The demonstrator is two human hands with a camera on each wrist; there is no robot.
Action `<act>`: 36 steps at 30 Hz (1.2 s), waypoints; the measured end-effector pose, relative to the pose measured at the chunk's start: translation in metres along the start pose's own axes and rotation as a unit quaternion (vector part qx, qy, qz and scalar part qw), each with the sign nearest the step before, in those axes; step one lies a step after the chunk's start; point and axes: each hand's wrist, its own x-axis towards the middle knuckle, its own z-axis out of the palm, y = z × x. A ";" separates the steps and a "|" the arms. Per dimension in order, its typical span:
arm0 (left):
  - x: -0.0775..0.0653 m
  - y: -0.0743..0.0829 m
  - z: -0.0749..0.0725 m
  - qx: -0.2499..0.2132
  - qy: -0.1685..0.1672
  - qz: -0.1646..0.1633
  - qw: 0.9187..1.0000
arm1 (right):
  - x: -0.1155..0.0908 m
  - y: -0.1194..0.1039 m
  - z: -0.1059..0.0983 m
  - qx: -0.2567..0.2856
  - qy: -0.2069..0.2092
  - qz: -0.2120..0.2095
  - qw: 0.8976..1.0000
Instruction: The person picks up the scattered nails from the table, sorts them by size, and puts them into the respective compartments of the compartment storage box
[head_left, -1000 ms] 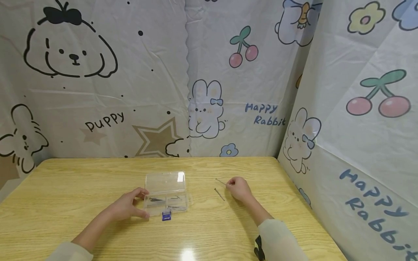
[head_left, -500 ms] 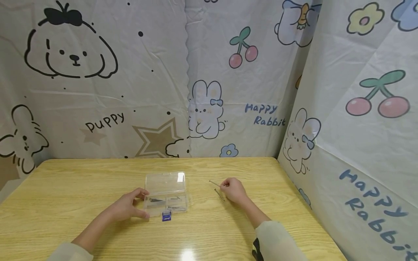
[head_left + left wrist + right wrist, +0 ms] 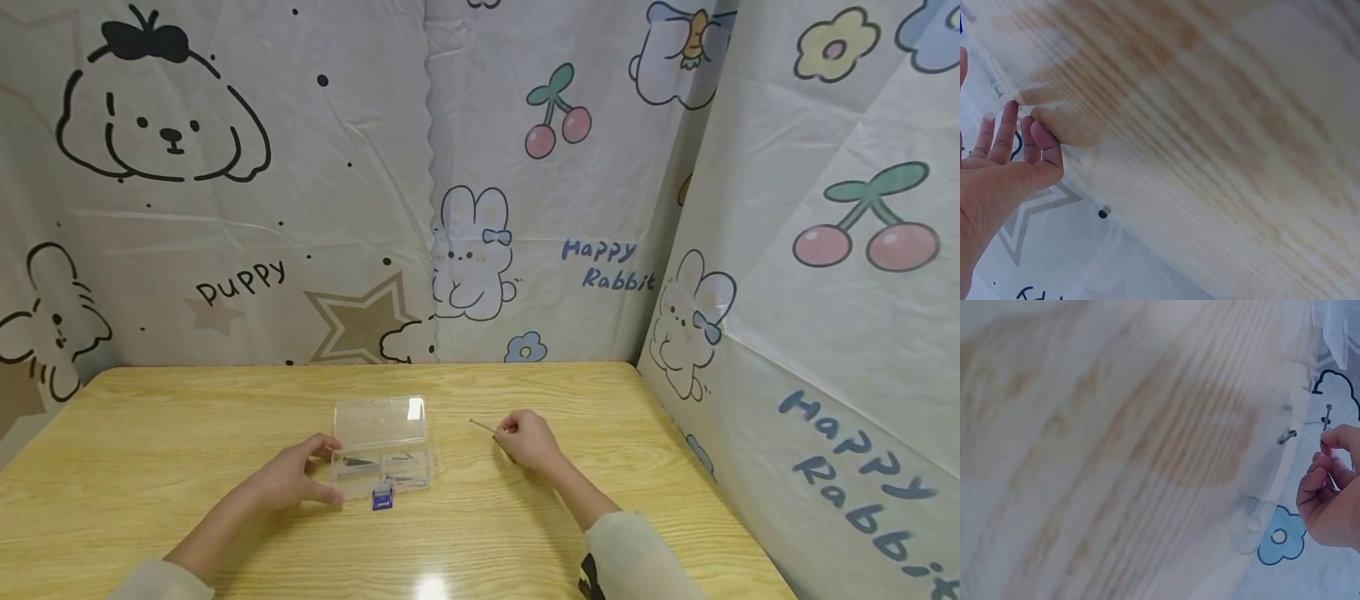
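A clear plastic compartment box (image 3: 345,483) lies on the table with its lid (image 3: 375,419) raised toward the back. Several thin dark nails (image 3: 360,461) lie in its compartments. My left hand (image 3: 288,475) holds the box's left end, thumb at the front corner and fingers farther back; the left wrist view also shows this left hand (image 3: 1007,169). To the right of the box, my right hand (image 3: 531,442) pinches a thin nail (image 3: 482,426) by one end, its headed end pointing left. A second nail (image 3: 1287,436) lies on the table, mostly behind the right hand in the head view.
The blue latch (image 3: 382,497) sticks out at the box's front edge. Behind the wood-grain table (image 3: 225,417) hangs a printed cloth (image 3: 360,208), and another printed cloth (image 3: 825,350) runs along the right side.
My right hand has moved left toward the box with the pinched nail, passing over the nail on the table. The left hand and the box have stayed in place.
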 end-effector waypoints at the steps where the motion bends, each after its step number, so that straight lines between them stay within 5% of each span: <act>1: 0.000 0.000 0.000 0.001 -0.001 0.001 1.000 | -0.001 -0.002 0.000 -0.002 0.000 -0.004 1.000; 36: 0.000 -0.002 0.001 -0.007 0.002 0.001 1.000 | -0.014 -0.029 0.011 0.036 -0.068 -0.045 0.996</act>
